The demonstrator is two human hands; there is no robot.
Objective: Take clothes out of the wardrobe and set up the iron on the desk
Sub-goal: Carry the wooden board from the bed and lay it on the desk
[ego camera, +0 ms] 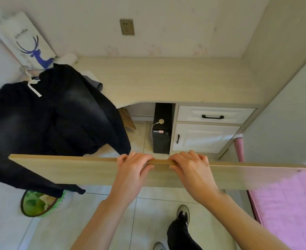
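A: Item one, board [76,170]. Position?

B: Long wooden panel, held level across the near part of the view, long axis running left to right, parallel to the front edge of the counter [166,82]. Counter lay beyond it, on the far side.

A: Hands?

B: Left hand [133,166] and right hand [190,164], side by side at the board's middle, near but apart. Fingers [195,156] of both curled over the far edge, thumbs on the near face. Both held the board firmly; neither was free. Both stood about equally far from the counter.

A: Item two, clothes.

B: Dark trousers [49,123], white drawstring showing, draped over the counter's left end and hanging down past its front edge. Their lower part passed behind the board's left end. Grey cloth [94,82] lay just beyond them on the counter.

A: Iron?

B: None visible. Wall socket [127,27] above the counter, on the far wall.

A: Judgement on the next move?

B: Board probably goes forward and down onto the bare right stretch of the counter. Its left end sat close to the trousers, so that end needs watching; it could snag or drag them off.
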